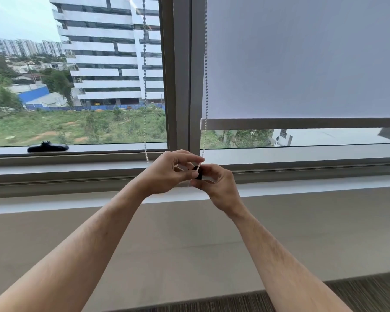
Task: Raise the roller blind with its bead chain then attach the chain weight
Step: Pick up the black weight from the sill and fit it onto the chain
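Nearest the camera, two bare forearms are reaching forward over the carpeted floor [358, 293] and the plain wall [178, 233] under the window.

The hands are meeting in front of the window sill [302, 188], at the foot of the central frame post [181, 75]. The chain weight [198, 172], a small black piece, is sitting between them, and the bead chain [205, 86] is running straight down into it from above.

Left hand [167, 174]: fingers curled, fingertips pinched together at the top of the chain weight where the bead chain is entering. Right hand [214, 183]: fingers closed around the chain weight from below and the right, thumb pressing on its side. Both hands are clamped on the same small piece and touching each other; whether the chain is already seated in it cannot be told, the piece being mostly covered.

A second chain [145, 86] is hanging free just left of the hands, in front of the left pane, its end level with the lower frame.

Farther back, the roller blind [302, 52] is covering most of the right pane, its bottom bar [302, 123] stopping above the sill and leaving a low strip of glass uncovered. A black window handle [47, 147] is lying on the left frame. Beyond the glass, a white building [108, 48] is standing over a grassy lot.
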`<state>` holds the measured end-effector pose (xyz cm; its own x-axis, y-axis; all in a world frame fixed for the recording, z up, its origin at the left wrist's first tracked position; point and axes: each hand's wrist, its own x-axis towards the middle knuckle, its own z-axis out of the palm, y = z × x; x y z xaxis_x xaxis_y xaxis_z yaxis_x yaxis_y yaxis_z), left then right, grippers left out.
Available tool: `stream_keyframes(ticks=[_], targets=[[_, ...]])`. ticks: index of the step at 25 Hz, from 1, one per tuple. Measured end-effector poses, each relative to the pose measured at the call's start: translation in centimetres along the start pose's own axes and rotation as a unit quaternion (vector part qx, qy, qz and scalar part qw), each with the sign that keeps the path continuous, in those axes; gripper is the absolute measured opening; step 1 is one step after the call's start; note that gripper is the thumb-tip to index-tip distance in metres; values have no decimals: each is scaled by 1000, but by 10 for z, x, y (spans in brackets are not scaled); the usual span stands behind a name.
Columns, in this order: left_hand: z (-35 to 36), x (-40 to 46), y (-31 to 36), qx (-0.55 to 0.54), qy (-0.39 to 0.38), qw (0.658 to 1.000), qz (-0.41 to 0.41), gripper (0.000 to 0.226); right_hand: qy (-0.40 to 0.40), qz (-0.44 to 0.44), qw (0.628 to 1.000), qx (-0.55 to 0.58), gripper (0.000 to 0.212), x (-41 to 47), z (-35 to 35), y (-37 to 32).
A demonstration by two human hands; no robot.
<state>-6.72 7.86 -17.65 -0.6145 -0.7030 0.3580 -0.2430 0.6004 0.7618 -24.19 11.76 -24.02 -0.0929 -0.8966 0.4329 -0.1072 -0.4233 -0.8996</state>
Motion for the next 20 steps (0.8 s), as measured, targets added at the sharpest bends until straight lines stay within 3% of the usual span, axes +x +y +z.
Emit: stream_keyframes(ticks=[5, 20], targets=[[-10, 1, 5, 21, -41, 999, 2, 36, -18, 2, 1000, 22, 31, 1, 0, -5], [-9, 11, 4, 11, -4, 999, 44, 41, -24, 13, 994, 105, 47, 8, -2, -12]])
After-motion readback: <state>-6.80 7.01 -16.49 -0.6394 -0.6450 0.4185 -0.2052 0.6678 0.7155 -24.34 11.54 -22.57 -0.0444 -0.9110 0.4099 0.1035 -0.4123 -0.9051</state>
